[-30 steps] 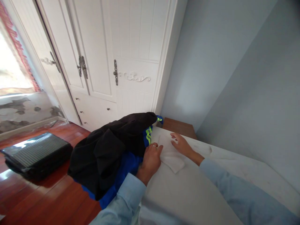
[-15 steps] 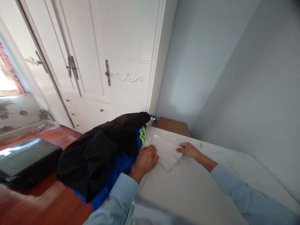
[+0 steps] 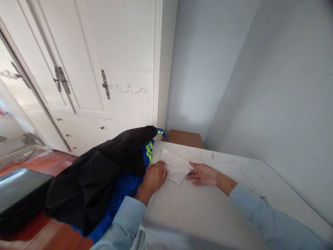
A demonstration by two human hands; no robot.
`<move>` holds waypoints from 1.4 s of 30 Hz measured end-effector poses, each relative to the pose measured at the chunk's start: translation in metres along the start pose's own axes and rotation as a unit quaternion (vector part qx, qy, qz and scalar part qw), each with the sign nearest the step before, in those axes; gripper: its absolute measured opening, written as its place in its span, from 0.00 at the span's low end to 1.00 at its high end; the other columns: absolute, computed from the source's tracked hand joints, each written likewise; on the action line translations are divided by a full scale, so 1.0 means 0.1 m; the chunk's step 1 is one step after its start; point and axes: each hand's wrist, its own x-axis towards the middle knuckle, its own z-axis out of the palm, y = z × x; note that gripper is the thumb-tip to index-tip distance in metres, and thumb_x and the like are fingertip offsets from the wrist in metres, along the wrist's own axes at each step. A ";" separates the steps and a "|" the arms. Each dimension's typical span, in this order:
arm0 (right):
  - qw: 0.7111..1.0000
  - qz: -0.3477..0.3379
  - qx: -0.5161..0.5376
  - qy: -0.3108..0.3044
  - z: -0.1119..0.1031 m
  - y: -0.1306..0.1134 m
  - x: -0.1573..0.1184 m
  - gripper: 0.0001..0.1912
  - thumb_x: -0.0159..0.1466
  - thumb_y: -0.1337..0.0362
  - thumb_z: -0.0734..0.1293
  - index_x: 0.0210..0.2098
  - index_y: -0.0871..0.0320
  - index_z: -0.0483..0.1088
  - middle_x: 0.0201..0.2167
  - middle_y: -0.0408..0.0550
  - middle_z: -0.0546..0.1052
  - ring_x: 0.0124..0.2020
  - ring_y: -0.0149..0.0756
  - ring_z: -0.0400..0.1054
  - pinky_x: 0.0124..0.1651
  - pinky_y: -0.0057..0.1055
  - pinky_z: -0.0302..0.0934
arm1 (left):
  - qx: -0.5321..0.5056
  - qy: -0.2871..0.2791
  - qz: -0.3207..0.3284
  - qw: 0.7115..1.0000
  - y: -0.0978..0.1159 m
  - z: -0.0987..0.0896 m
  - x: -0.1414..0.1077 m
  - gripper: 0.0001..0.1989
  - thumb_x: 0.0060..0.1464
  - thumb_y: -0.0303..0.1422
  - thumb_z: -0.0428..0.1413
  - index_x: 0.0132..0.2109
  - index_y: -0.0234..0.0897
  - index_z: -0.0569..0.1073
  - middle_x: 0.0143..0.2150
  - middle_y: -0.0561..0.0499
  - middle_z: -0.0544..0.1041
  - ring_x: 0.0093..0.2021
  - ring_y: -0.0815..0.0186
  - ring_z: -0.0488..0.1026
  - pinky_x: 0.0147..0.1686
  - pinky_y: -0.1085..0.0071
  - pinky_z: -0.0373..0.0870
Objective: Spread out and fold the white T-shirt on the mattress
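Observation:
A folded white cloth (image 3: 174,166) lies on the white-covered surface (image 3: 197,211); I cannot tell if it is fabric or paper. My left hand (image 3: 155,176), with a ring on one finger, holds the cloth's left edge with curled fingers. At the right edge is my right hand (image 3: 204,173), its fingers stretched out and apart, their tips against the cloth's corner. Black clothing (image 3: 91,180) is heaped close to the left of my left hand, over a blue garment (image 3: 127,187) with yellow-green and grey stripes.
A white wardrobe (image 3: 130,45) with dark metal handles stands behind. Between it and the grey wall (image 3: 273,86) sits a brown wooden box-like piece (image 3: 186,138). A black case with a ribbed top (image 3: 22,184) lies on the reddish wooden floor (image 3: 62,236) at left.
My right hand has loosened its pinch on the cloth's right edge and spread its fingers. My left hand stays at the left edge. The view has turned slightly right.

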 end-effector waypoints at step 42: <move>0.927 -0.313 0.051 0.199 -0.02 0.15 0.00 0.20 0.52 0.48 0.73 0.27 0.56 0.65 0.13 0.34 0.60 0.15 0.26 0.54 0.19 0.25 0.47 | -0.007 -0.005 -0.006 1.000 -0.03 0.00 0.02 0.19 0.60 0.25 0.49 0.55 0.35 0.76 0.62 0.41 0.74 0.64 0.60 0.70 0.65 0.59 0.64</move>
